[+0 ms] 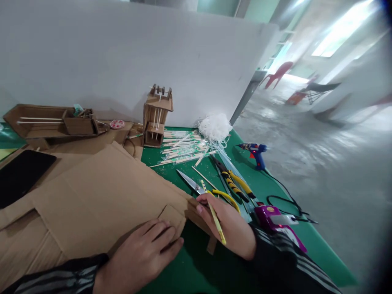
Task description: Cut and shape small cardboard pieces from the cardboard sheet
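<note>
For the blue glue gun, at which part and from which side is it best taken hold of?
Probably by the handle, coming from the near right: the glue gun lies with its nozzle pointing left, and its handle extends towards the wearer.

A person wears a black long-sleeved top, its left sleeve [58, 277] and right sleeve [284, 261] marked with pale stripes running lengthwise along the arms. On the right, parallel white lines stand out toward the elbow and appear greyer where the dark cloth bunches near the wrist. On the left, light grey bands cross soft creases and end short of a plain black cuff [102, 261]. The left hand [143, 253] and right hand [228, 224] are bare.
</note>
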`<state>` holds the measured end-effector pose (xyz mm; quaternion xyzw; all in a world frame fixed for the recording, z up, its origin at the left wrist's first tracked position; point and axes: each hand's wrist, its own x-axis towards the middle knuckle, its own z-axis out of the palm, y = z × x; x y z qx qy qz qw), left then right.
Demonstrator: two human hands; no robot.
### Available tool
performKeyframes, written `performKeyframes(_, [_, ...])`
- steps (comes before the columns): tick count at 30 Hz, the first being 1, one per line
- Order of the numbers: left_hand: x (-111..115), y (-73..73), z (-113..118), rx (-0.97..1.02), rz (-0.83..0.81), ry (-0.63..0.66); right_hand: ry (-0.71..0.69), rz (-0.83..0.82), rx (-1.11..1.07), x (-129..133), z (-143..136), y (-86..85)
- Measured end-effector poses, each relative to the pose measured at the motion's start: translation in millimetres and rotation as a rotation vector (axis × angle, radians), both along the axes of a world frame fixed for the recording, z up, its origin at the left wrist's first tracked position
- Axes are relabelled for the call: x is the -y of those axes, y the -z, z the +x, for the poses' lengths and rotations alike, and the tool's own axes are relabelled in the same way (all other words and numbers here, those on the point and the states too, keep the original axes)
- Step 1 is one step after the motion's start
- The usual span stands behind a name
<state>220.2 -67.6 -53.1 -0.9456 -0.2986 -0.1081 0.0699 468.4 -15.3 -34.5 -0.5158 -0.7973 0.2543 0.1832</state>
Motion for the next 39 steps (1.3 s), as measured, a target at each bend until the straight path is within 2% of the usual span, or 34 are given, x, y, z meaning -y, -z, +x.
performKeyframes(3, [0,3.4,-3,0.043,-0.053,-0.013,-0.019,0.103,0.049,-1,2,-13.4])
performKeyframes(5, [0,7.1,-5,0.082,-0.100,-0.029,-0.124,0.103,-0.006,-4,1,-17.9])
performKeyframes(8, [0,11.3,-7,0.101,-0.199,-0.068,-0.315,0.088,-0.047,-11,-3,-13.0])
performKeyframes(11, [0,12.1,-7,0.118,-0.238,-0.084,-0.379,0.111,0.058,-15,-6,0.6])
performKeyframes(15, [-1,12.1,-7,0.126,-0.216,-0.063,-0.389,0.160,0.140,-15,-7,16.9])
performKeyframes(19, [-1,13.6,-8,0.109,-0.192,-0.054,-0.373,0.254,0.137,-15,-7,25.8])
performKeyframes(28, [-3,11.8,-8,0.080,-0.205,-0.037,-0.390,0.306,0.105,-17,-7,28.6])
performKeyframes(39, [-2,8.4,-7,0.082,-0.147,-0.040,-0.394,0.341,0.072,-19,-7,36.6])
